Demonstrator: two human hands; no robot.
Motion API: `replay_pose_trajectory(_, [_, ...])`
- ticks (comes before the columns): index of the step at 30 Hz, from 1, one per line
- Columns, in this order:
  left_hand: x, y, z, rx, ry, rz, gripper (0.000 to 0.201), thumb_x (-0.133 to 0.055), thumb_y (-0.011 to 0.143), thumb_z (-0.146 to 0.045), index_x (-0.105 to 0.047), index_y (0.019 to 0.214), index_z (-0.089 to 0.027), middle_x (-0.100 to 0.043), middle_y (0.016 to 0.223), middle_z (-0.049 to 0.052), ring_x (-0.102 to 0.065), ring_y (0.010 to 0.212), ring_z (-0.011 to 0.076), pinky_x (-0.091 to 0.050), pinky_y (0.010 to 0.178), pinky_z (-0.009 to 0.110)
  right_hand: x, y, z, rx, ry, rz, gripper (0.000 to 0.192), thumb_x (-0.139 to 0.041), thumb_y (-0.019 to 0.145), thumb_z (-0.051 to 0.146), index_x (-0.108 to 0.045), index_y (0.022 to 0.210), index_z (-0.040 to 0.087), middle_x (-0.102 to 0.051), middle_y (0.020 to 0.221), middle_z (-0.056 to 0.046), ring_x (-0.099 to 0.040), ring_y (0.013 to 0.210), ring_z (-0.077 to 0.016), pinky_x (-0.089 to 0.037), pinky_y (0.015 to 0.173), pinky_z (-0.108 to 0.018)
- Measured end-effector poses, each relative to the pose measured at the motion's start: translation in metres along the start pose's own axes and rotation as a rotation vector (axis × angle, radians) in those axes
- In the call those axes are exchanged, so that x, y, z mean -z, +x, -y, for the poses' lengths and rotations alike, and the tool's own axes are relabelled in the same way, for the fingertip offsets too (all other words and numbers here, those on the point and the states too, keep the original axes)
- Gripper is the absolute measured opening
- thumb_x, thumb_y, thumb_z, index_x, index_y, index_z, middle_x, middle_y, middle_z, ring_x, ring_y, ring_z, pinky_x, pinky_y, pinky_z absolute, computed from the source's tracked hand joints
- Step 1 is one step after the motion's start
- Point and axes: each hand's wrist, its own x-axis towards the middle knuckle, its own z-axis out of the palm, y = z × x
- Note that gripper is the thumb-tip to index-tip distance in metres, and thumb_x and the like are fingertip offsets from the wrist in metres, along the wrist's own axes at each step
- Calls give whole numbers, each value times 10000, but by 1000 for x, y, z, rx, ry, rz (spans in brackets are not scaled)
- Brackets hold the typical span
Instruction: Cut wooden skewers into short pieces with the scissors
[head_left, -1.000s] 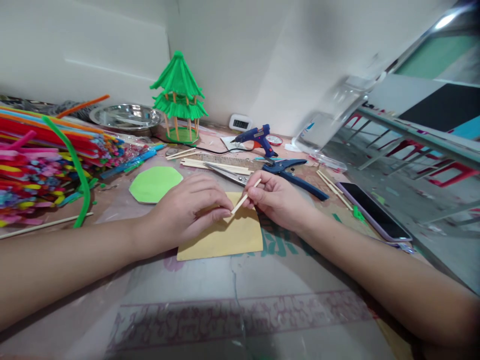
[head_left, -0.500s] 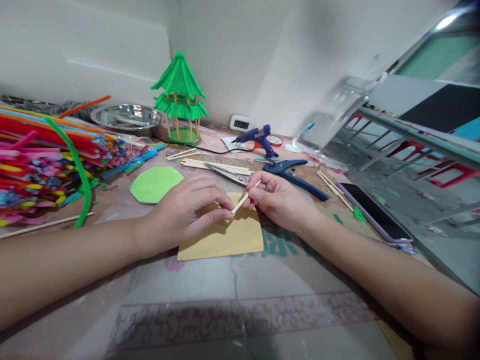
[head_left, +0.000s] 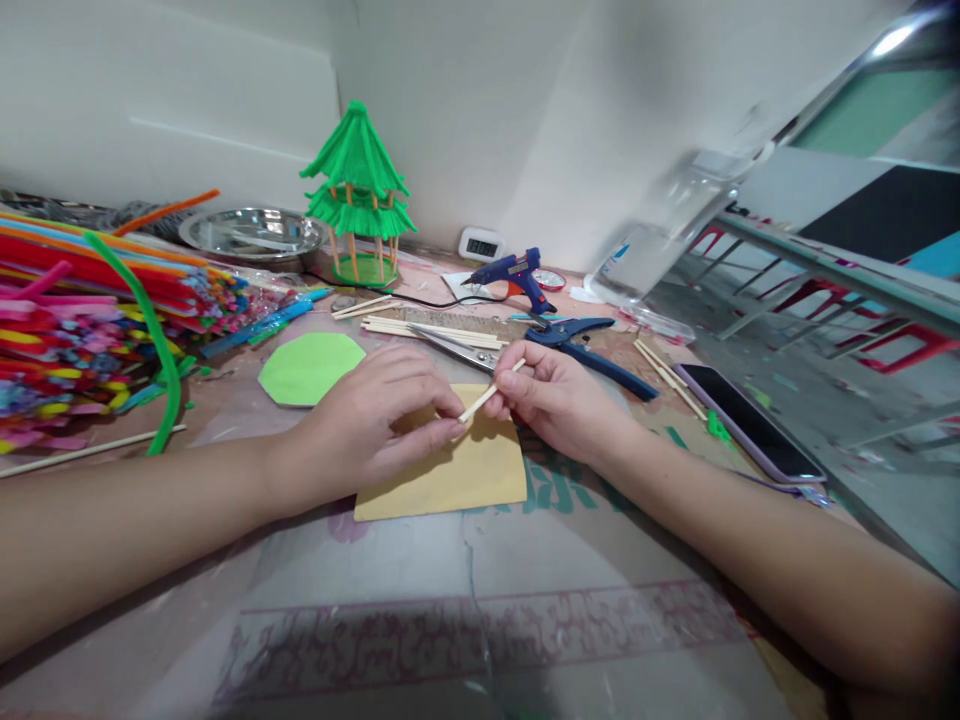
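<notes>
Short wooden stick (head_left: 491,392) pinched at both ends: lower end between thumb and fingertips of the left hand (head_left: 375,420), upper part held by the curled fingers of the right hand (head_left: 555,400), tip poking out above the knuckles. Stick tilted, raised just over a tan card (head_left: 457,475) lying flat on the table (head_left: 480,620) — whether the lower end touches the card cannot be told, since the left fingers cover it. Card partly hidden under both hands. Just behind the hands, scissors (head_left: 457,350) and a bundle of longer sticks (head_left: 427,330), the scissor handles blocked by the right hand. Blue pliers (head_left: 592,350) beside them, a blue glue gun (head_left: 514,275) farther back with its cord trailing left. Green paper octagon (head_left: 311,367) to the left, near a heap of coloured pipe cleaners (head_left: 97,320) cut off by the frame edge. Green model pagoda (head_left: 358,195) and a steel bowl (head_left: 251,232) by the wall. Phone (head_left: 750,420) lying to the right — screen dark. Small digital clock (head_left: 480,246) at the wall, digits too small to read.
</notes>
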Motion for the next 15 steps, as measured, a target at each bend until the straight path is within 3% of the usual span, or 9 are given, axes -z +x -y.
replay_pose_trajectory(6, [2, 1, -1, 21, 2, 31, 187, -613, 954, -335, -652, 847, -187, -675, 818, 30, -594, 874, 199, -434, 877, 372, -2, -4, 3, 18, -172, -26, 308, -808, 806, 416, -595, 804, 194, -704, 637, 20, -624, 576, -107, -479, 556, -216])
replay_pose_trajectory(10, [0, 0, 1, -2, 38, 113, 199, -575, 970, -317, -653, 846, -183, -671, 815, 24, -597, 844, 188, -426, 861, 373, -7, -10, 20, 175, -676, -40, 202, -768, 846, 351, -669, 799, 181, -642, 666, 16, -546, 578, -106, -416, 537, -231])
replay_pose_trajectory(13, [-2, -1, 3, 32, 68, 222, 165, -582, 964, -320, -663, 910, -186, -680, 889, 22, -605, 883, 186, -427, 829, 351, -7, -14, 33, 419, -1100, 111, 108, -705, 906, 255, -741, 845, 173, -660, 774, -27, -585, 708, -137, -436, 634, -258])
replay_pose_trajectory(15, [-3, -1, 3, 113, 79, 277, 158, -598, 945, -332, -662, 969, -189, -681, 937, 26, -607, 915, 192, -436, 824, 347, -4, -16, 38, 474, -1289, 218, 128, -662, 942, 240, -747, 879, 168, -675, 806, -42, -601, 736, -148, -433, 653, -265])
